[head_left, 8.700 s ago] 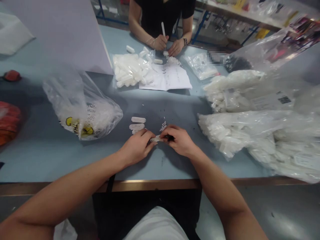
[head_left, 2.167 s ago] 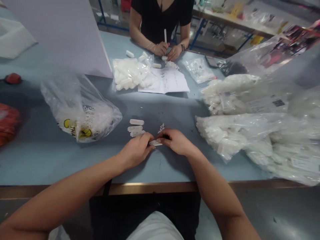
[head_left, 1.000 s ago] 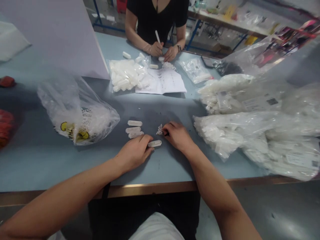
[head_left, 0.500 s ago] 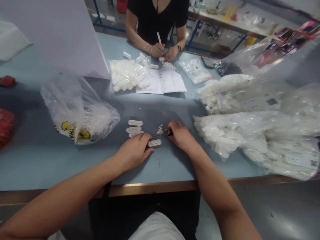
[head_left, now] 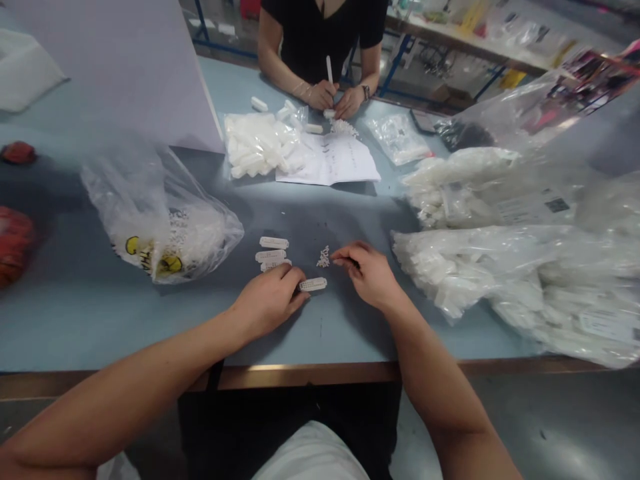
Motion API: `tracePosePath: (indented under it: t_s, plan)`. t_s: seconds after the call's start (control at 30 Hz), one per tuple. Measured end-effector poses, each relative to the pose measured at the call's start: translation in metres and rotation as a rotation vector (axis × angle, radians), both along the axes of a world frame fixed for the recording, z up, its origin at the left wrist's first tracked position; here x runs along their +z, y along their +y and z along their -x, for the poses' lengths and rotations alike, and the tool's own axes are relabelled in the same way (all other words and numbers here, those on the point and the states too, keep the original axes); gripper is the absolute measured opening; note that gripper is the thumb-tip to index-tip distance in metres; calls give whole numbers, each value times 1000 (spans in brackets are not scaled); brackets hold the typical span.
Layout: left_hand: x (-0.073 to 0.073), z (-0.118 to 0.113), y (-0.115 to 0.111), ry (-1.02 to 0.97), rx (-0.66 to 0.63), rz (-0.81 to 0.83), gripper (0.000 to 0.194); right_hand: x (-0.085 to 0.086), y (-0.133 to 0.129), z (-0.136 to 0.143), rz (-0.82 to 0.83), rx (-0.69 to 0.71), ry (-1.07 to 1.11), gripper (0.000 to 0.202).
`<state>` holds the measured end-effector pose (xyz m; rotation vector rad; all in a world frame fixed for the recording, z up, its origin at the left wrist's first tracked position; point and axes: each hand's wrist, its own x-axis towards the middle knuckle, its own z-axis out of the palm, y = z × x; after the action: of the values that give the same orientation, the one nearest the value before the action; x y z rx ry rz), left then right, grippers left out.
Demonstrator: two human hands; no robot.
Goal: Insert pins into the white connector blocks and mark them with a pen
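My left hand (head_left: 273, 297) rests on the table, its thumb and fingers closed on the left end of a small white perforated plastic strip (head_left: 313, 285). Similar white strips (head_left: 273, 243) lie in a loose stack just beyond its fingers, the lowest partly covered by the hand. My right hand (head_left: 367, 273) is at the right edge of a little heap of tiny white pieces (head_left: 323, 257). Its forefinger stretches toward the heap, and the other fingers curl beneath the palm. Whether a tiny piece sits at its fingertips is too small to make out.
A clear bag of small white pieces (head_left: 195, 240) stands at left. Big bags of white parts (head_left: 450, 267) crowd the right side. Across the table a person (head_left: 325, 53) works with a white pen-like tool beside a paper sheet (head_left: 330, 163) and a bag of white capsule-shaped parts (head_left: 257, 143).
My right hand has opened from a curled shape, its forefinger now extended to the heap. The left hand keeps its hold on the strip. The whole view has shifted slightly.
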<state>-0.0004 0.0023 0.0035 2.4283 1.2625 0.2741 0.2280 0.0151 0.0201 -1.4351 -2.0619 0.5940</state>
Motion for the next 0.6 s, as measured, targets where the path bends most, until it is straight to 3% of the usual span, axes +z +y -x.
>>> tracePosePath:
  t_s: [0.2,0.6]
  plan:
    - [-3,-1,-2,-17,4,-7,21,-1,-10,18,72,167,129,16]
    - [-7,0,-4,-147,64,45,19,-9,-11,25,131,184,108,19]
